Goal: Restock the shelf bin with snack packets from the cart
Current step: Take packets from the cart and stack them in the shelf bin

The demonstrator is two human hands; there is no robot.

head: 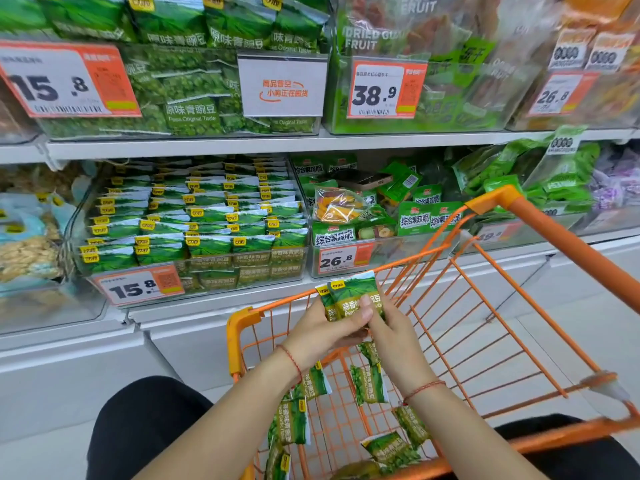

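Over the orange wire cart [512, 202] my left hand [322, 334] and my right hand [393, 337] together grip a small stack of green pea snack packets [349, 292], held upright. More of the same loose packets [369, 384] lie on the cart's floor below my wrists. Ahead on the lower shelf, a clear shelf bin [79, 209] holds several rows of matching green packets standing on edge, with a 15.8 price tag [138, 287] on its front.
To the right of that bin is another bin of mixed fruit-crisp packets [429, 218] tagged 26.8. The upper shelf [207, 145] carries bins of green pea bags and dried fruit. My knees in black trousers [145, 427] flank the cart.
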